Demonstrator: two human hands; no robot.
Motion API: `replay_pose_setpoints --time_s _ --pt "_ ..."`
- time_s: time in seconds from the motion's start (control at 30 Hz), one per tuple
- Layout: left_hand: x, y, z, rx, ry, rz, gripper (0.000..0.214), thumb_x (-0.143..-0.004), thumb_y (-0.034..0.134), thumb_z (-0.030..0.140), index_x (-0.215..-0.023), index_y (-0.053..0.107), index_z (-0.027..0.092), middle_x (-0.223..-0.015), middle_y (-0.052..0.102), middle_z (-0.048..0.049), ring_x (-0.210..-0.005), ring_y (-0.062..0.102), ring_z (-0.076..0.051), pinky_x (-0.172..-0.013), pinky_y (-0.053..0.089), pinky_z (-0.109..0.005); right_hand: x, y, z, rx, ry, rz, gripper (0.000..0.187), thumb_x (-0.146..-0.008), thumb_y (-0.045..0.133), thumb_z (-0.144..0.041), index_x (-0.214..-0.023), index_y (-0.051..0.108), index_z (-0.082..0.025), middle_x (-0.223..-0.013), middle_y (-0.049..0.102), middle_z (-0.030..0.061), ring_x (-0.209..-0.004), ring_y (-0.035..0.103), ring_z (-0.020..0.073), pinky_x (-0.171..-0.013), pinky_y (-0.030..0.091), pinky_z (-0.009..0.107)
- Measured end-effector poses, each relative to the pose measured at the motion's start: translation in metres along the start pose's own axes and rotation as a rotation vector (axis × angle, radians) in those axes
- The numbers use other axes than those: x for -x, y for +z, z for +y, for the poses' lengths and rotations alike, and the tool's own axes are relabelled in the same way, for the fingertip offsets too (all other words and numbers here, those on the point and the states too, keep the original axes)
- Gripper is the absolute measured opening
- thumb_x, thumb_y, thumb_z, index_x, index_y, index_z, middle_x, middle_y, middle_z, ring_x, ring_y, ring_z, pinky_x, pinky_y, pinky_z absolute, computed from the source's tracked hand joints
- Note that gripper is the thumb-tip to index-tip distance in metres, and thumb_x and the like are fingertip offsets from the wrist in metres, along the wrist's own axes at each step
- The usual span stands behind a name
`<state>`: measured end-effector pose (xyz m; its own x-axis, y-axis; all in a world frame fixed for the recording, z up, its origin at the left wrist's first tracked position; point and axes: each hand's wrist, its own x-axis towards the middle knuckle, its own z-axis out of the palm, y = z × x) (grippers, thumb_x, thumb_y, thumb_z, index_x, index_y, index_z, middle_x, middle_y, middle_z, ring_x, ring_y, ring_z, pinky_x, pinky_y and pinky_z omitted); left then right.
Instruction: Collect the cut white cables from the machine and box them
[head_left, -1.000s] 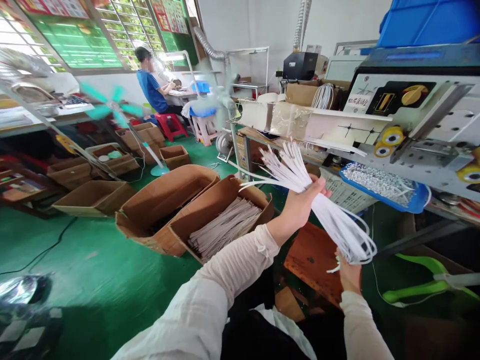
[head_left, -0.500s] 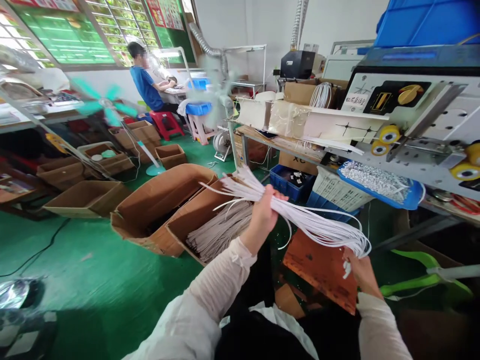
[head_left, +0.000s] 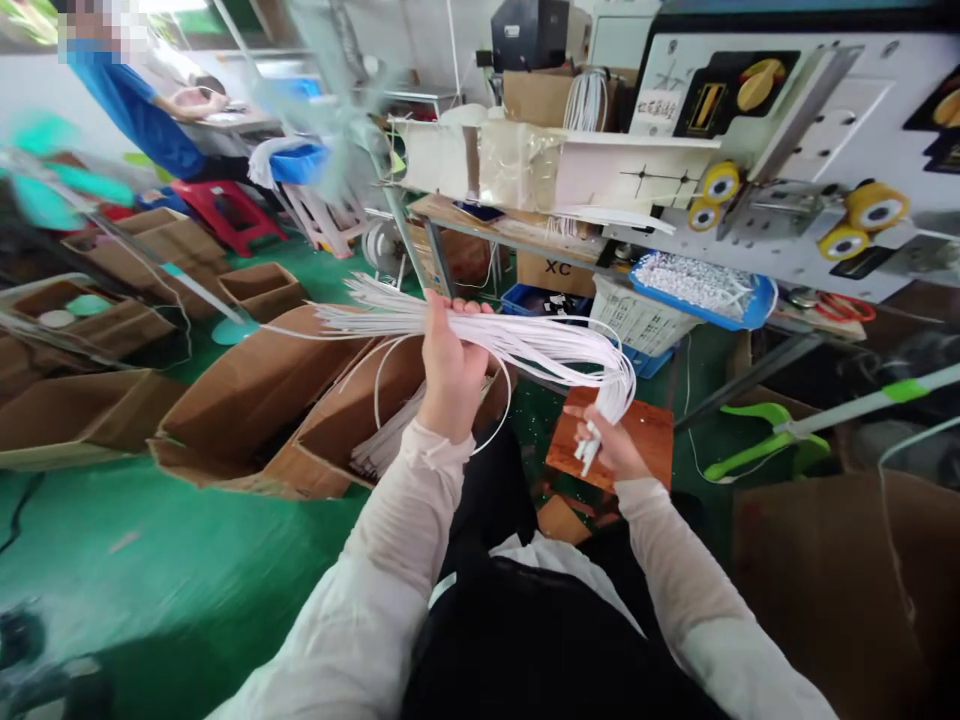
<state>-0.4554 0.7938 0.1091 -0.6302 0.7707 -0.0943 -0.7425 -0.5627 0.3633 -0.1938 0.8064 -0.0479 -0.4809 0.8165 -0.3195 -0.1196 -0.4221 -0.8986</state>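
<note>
A bundle of thin white cables [head_left: 540, 345] stretches between my two hands, its loose ends fanning out to the left. Around its left part my left hand [head_left: 454, 360] is closed, palm up. Toward the right the cables bend over and hang down, and my right hand [head_left: 609, 442] grips their lower end; short white ends poke out below it. A few strands loop loose beneath my left hand. More cut cables [head_left: 386, 440] lie in the open cardboard box [head_left: 322, 450] below and to the left.
A wooden stool [head_left: 649, 430] stands behind my right hand. At right is a machine with yellow rollers [head_left: 874, 215], above a blue tray of small white pieces [head_left: 697, 285]. Fans, more cartons [head_left: 240, 400] and a seated person in blue [head_left: 135, 110] are at left.
The view has turned right and down. My right hand has come closer to my left and lower end of the bundle now folds downward more steeply. Both hands keep their hold.
</note>
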Motion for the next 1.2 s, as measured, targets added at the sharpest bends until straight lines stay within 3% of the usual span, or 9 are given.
replay_pose_setpoints --time_s 0.1,0.2,0.3,0.43,0.63,0.77,0.93,1.03,1.2 --pt "0.001 0.025 -0.008 -0.02 0.022 -0.049 0.037 -0.099 0.05 0.043 -0.071 0.046 0.019 -0.061 0.042 0.0056 -0.059 0.049 -0.009 -0.086 0.051 -0.03 -0.013 0.026 0.01 -0.182 -0.08 -0.035 0.039 -0.076 0.077 -0.052 -0.079 0.052 -0.023 -0.104 0.07 0.0014 -0.051 0.036 0.0054 -0.06 0.05 0.028" --pt "0.007 0.045 -0.017 0.003 0.017 -0.08 0.038 -0.1 0.047 0.043 -0.071 0.045 0.019 -0.062 0.041 0.0056 -0.059 0.048 -0.009 -0.089 0.05 -0.031 -0.019 0.04 0.011 -0.275 -0.12 -0.105 0.038 -0.08 0.075 -0.05 -0.078 0.049 -0.023 -0.11 0.07 0.0014 -0.052 0.038 0.0057 -0.062 0.05 0.029" --pt "0.01 0.058 -0.027 0.038 -0.015 -0.094 0.04 -0.103 0.041 0.04 -0.068 0.043 0.019 -0.062 0.039 0.0054 -0.058 0.046 -0.009 -0.089 0.051 -0.033 -0.019 0.043 0.009 -0.273 -0.155 -0.146 0.038 -0.08 0.074 -0.05 -0.077 0.049 -0.022 -0.099 0.07 0.0028 -0.052 0.038 0.007 -0.063 0.049 0.03" --pt "0.008 0.063 -0.036 -0.095 0.022 -0.088 0.043 -0.101 0.042 0.046 -0.066 0.042 0.02 -0.062 0.039 0.0044 -0.062 0.049 -0.011 -0.094 0.051 -0.035 -0.01 0.04 0.007 -0.189 -0.177 -0.164 0.04 -0.079 0.074 -0.056 -0.076 0.052 -0.022 -0.075 0.064 0.0009 -0.054 0.041 0.0103 -0.066 0.049 0.031" --pt "0.002 0.063 -0.039 -0.076 0.041 -0.089 0.043 -0.1 0.045 0.047 -0.066 0.04 0.02 -0.06 0.039 0.0047 -0.059 0.047 -0.01 -0.085 0.053 -0.032 0.006 0.038 0.011 -0.238 -0.103 -0.288 0.043 -0.077 0.075 -0.058 -0.076 0.05 -0.022 -0.085 0.064 0.0018 -0.055 0.042 0.0091 -0.063 0.047 0.03" --pt "-0.006 0.061 -0.034 -0.009 0.016 -0.081 0.043 -0.099 0.046 0.048 -0.066 0.04 0.021 -0.06 0.04 0.0049 -0.058 0.048 -0.01 -0.084 0.052 -0.031 0.012 0.03 0.019 -0.19 -0.007 -0.356 0.045 -0.079 0.072 -0.062 -0.081 0.053 -0.021 -0.074 0.061 0.0005 -0.059 0.051 0.0122 -0.058 0.046 0.028" --pt "-0.015 0.047 -0.026 0.013 0.01 -0.065 0.043 -0.098 0.048 0.05 -0.068 0.04 0.021 -0.06 0.04 0.006 -0.057 0.047 -0.01 -0.085 0.051 -0.03 0.014 0.02 0.018 -0.185 0.002 -0.416 0.045 -0.078 0.076 -0.056 -0.078 0.049 -0.02 -0.065 0.057 -0.0019 -0.062 0.058 0.0142 -0.059 0.047 0.027" --pt "-0.017 0.036 -0.02 -0.052 0.047 -0.008 0.043 -0.098 0.046 0.052 -0.069 0.039 0.022 -0.059 0.04 0.0053 -0.059 0.049 -0.011 -0.087 0.052 -0.03 0.017 0.019 0.015 -0.159 0.037 -0.371 0.044 -0.078 0.077 -0.055 -0.078 0.05 -0.021 -0.064 0.056 -0.0028 -0.057 0.053 0.0123 -0.06 0.048 0.028" --pt "-0.023 0.007 -0.008 -0.07 0.086 -0.013 0.037 -0.099 0.049 0.044 -0.068 0.044 0.024 -0.059 0.044 0.0041 -0.059 0.05 -0.013 -0.089 0.052 -0.032 0.028 0.015 0.007 -0.158 0.11 -0.313 0.042 -0.077 0.079 -0.052 -0.077 0.049 -0.022 -0.058 0.044 -0.0073 -0.048 0.03 0.0079 -0.051 0.04 0.026"
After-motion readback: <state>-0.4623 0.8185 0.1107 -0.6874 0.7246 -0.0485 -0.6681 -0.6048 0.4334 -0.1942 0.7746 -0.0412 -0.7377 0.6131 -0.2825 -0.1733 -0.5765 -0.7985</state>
